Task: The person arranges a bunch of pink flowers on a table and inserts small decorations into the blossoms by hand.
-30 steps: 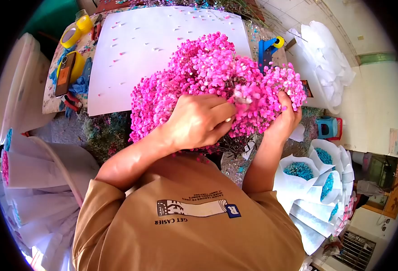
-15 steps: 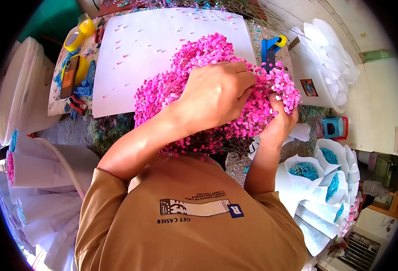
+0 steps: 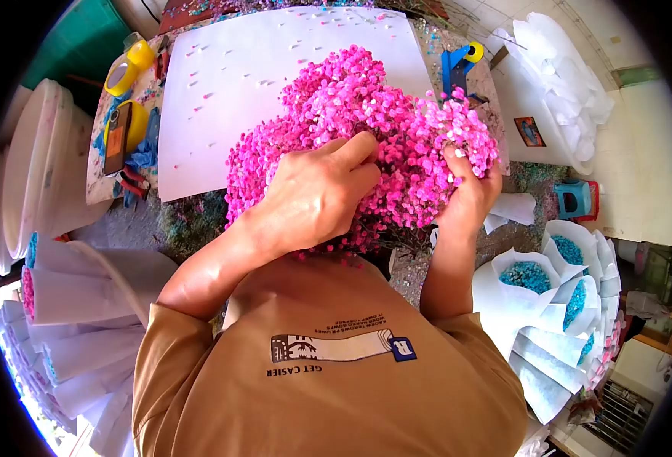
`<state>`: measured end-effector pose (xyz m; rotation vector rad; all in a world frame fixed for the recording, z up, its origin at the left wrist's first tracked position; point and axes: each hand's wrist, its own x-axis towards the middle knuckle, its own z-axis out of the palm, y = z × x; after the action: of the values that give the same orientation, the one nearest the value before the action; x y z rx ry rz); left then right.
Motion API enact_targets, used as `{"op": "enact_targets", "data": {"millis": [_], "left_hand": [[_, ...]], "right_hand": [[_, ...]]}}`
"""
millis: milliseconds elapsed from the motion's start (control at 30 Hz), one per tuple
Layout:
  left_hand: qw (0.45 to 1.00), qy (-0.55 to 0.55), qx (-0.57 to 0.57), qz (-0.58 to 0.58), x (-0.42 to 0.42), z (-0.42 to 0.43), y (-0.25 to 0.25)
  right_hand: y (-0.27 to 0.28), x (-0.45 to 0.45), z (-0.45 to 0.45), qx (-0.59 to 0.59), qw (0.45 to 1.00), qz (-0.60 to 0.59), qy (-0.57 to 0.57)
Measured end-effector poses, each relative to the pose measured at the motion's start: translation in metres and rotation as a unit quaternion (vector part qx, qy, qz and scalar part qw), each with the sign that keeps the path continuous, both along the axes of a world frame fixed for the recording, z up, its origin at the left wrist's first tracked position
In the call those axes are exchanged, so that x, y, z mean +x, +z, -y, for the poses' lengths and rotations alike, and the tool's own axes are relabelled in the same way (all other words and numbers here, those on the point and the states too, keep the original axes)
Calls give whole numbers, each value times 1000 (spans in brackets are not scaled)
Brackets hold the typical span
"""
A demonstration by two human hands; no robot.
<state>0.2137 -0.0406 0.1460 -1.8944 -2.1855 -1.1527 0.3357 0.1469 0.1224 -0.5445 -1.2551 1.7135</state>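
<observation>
A large bunch of pink baby's breath (image 3: pixel 336 91) is held up in front of my chest, over the near edge of the table. My left hand (image 3: pixel 317 186) lies across its near side, fingers bent into a pinch among the blossoms; their tips are partly hidden. On the right, my right hand (image 3: pixel 469 194) grips a spray of the same flowers from below, thumb pressed against the blossoms. Thin stems show dimly beneath the bunch. Behind it a white paper sheet (image 3: pixel 222 99) lies on the table, dotted with loose petals.
A phone (image 3: pixel 117 137), yellow tape rolls (image 3: pixel 120 78) and red-handled pliers (image 3: pixel 132 181) lie at the table's left. A blue tape dispenser (image 3: pixel 456 67) stands at the right. White-wrapped blue bouquets (image 3: pixel 525 277) are on my right, more wrapped bouquets (image 3: pixel 84 286) on my left. A blue stool (image 3: pixel 572 199) stands beyond.
My left hand has shifted left and slightly down across the bunch, uncovering more blossoms in the middle. My right hand keeps its grip on the right side.
</observation>
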Motion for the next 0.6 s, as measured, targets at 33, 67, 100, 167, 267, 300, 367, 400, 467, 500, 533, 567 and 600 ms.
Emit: {"op": "enact_targets", "data": {"millis": [33, 67, 100, 167, 267, 300, 367, 400, 467, 500, 533, 567, 600], "left_hand": [[1000, 1, -4, 2, 1, 2, 1], [999, 4, -27, 28, 2, 2, 3], [997, 7, -49, 53, 2, 1, 5], [991, 13, -47, 122, -1, -3, 5], [977, -15, -39, 209, -15, -12, -11], [972, -44, -37, 227, -21, -16, -15], [942, -48, -153, 295, -28, -22, 9], [929, -51, -200, 308, -31, -26, 12], [925, -69, -205, 312, -34, -32, 6], [925, -68, -205, 313, -36, -35, 2], [930, -96, -183, 304, -38, -37, -2], [934, -124, -160, 295, -39, -39, -5], [940, -126, -139, 287, -38, -40, -4]], "right_hand": [[-1, -2, 3, -6, 1000, 2, -1], [-1, -5, 7, -10, 1000, 9, -6], [-2, -5, 7, -12, 1000, 8, -4], [-4, -3, 6, -1, 1000, 9, 23], [0, -1, 13, -1, 999, 23, 22], [-1, 0, 13, 0, 1000, 23, 19], [-3, 1, 14, 4, 1000, 18, 20], [-2, 1, 16, 9, 1000, 17, 22], [-5, 3, 14, 17, 999, 24, 17], [-6, 3, 14, 24, 999, 30, 13], [-5, 3, 15, 24, 999, 30, 15], [-3, 2, 15, 21, 999, 25, 15], [-2, 1, 16, 17, 1000, 19, 16]]}}
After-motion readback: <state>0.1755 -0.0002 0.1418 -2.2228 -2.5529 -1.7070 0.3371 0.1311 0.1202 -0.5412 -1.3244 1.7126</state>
